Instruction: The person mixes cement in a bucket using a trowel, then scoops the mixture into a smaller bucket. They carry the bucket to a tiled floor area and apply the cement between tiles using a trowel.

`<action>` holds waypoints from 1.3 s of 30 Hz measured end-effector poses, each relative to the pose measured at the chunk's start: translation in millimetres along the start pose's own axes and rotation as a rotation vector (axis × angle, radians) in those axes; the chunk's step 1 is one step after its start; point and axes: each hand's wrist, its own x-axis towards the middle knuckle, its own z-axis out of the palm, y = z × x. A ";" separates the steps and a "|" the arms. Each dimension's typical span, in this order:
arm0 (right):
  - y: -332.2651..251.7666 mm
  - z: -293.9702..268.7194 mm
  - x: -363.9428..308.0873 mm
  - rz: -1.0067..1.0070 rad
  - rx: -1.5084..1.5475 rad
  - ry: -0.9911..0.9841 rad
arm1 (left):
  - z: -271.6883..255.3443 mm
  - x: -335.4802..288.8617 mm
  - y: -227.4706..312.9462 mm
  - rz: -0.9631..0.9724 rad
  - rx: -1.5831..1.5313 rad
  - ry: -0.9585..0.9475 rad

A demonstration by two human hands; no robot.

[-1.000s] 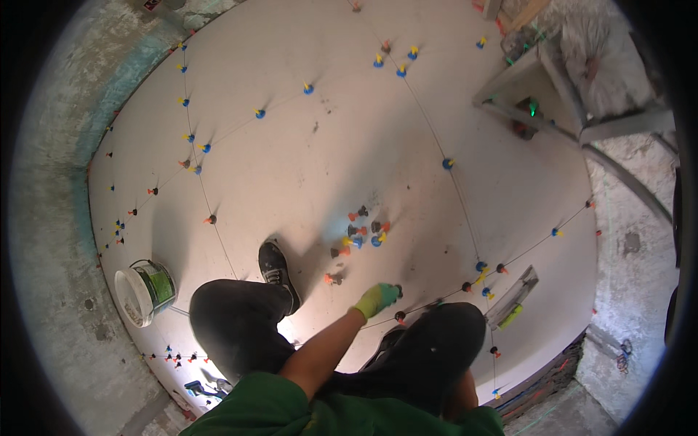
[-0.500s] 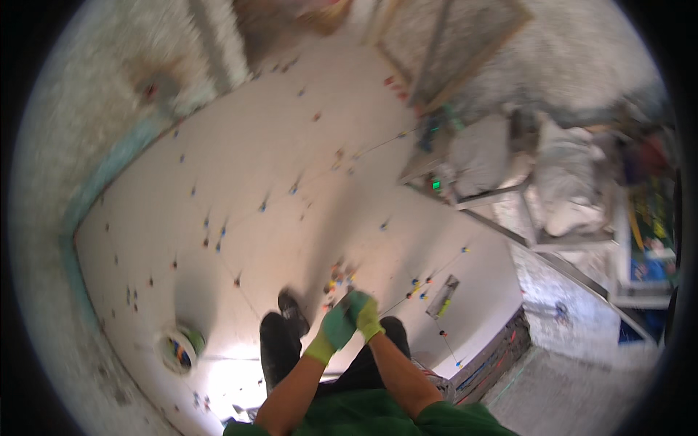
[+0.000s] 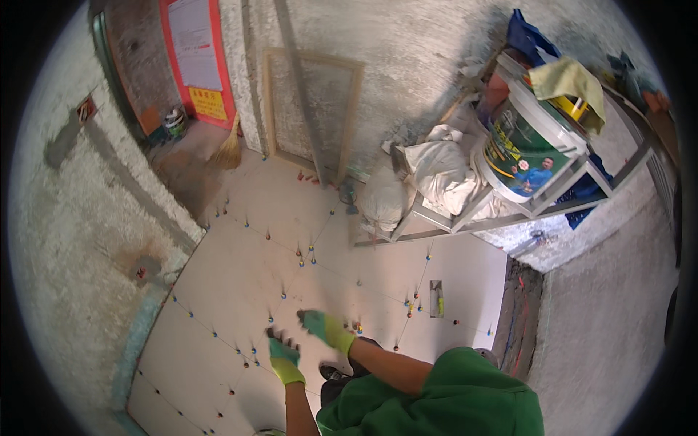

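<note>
My left hand (image 3: 284,357), in a green and yellow glove with dark fingertips, is held over the pale tiled floor (image 3: 240,291) with its fingers spread and nothing visible in it. My right hand (image 3: 326,328), gloved alike, reaches left across the floor just above it; motion smears its fingers, and whether it holds anything does not show. The hands are apart. Small coloured tile levelling spacers (image 3: 271,320) stand along the joints near both hands. A little pile of loose coloured pieces (image 3: 357,328) lies right of my right glove.
At the right, a grey metal frame (image 3: 454,225) stands by white sacks (image 3: 443,171) and a large green and white bucket (image 3: 527,149). A wooden frame (image 3: 352,109) leans on the far wall, near a broom (image 3: 231,149). A narrow rectangular object (image 3: 436,298) lies on the tiles.
My hands were together in front of my legs; now they have separated and reach forward and left. The view has turned, bringing in the doorway, the broom and more of the bucket.
</note>
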 end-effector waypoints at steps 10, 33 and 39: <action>-2.9 31.3 -21.5 -0.168 -0.323 -0.229 | 75.9 -0.5 58.9 0.004 0.168 -0.035; -233.8 -218.0 227.7 -0.022 0.036 0.430 | 446.9 157.3 46.6 0.780 2.332 -0.791; -245.0 -337.3 228.6 -0.187 -0.377 0.851 | 503.0 81.1 28.4 1.054 1.930 -1.209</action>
